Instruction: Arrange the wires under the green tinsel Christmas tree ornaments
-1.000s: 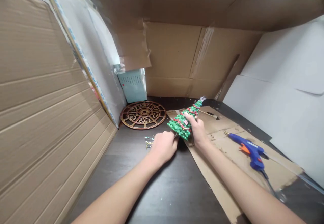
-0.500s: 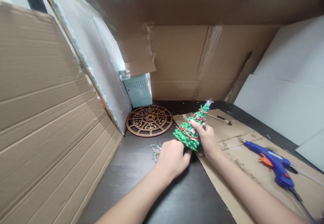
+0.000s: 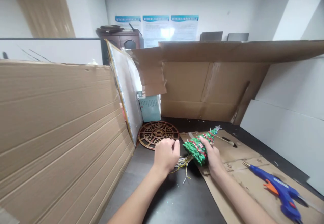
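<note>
A small green Christmas tree [image 3: 196, 147] with red garland and a star tip leans to the right, its base toward the lower left. My right hand [image 3: 213, 156] is wrapped around its right side, thumb on the front. From the base a bundle of thin white and yellow wires [image 3: 186, 163] trails left. My left hand [image 3: 165, 153] is closed beside the wires, left of the base and apart from the green part. Whatever its fingers may hold is hidden.
A blue glue gun [image 3: 278, 185] and a brush [image 3: 227, 141] lie on a flat cardboard sheet [image 3: 243, 170] at right. Behind my left hand is a round openwork trivet [image 3: 146, 136], with a light blue box [image 3: 151, 109] beyond it. Cardboard walls [image 3: 187, 82] enclose the table.
The head view has tilted up, showing more of the room. My left hand has moved away from the tree's base, and the wires now show stretched out. My right hand still holds the tree.
</note>
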Motion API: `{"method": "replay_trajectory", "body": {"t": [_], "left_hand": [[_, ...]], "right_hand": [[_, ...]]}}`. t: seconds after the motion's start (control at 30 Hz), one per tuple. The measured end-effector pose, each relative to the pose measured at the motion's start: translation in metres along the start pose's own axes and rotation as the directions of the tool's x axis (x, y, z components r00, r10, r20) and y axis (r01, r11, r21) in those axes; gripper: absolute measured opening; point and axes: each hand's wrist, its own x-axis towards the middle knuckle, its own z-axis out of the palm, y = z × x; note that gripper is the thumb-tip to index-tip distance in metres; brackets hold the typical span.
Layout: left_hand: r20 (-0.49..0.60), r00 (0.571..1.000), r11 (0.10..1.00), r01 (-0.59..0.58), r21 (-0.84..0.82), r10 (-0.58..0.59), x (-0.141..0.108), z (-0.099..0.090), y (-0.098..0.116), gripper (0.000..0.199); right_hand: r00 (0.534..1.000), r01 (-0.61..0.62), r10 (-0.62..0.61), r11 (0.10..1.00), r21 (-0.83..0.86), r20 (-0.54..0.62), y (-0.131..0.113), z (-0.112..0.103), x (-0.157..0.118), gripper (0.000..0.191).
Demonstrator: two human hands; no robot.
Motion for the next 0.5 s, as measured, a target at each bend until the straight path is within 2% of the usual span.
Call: {"method": "replay_trajectory", "body": {"t": [0.2, 0.3, 0.4, 0.5], "left_hand": [[0.070, 0.994, 0.994, 0.089, -0.063, -0.084, -0.004, 0.025, -0.021, 0.042], [0.088, 0.991, 0.984, 0.117, -0.135, -0.106, -0.008, 0.029, -0.023, 0.040], [0.015, 0.992, 0.957, 0.125, -0.262, -0.125, 0.004, 0.018, -0.018, 0.043], [-0.119, 0.981, 0.887, 0.085, -0.455, -0.155, 0.040, -0.002, -0.006, 0.047]], "right_hand": [[0.999, 0.042, -0.042, 0.999, 0.007, 0.008, 0.000, -0.004, -0.001, 0.054], [1.000, 0.015, -0.015, 0.999, 0.033, 0.003, -0.001, -0.003, -0.001, 0.051], [0.999, 0.010, -0.009, 1.000, 0.020, -0.044, -0.003, -0.001, -0.001, 0.049], [0.999, 0.022, -0.021, 1.000, 0.008, -0.040, -0.007, 0.001, -0.003, 0.050]]}}
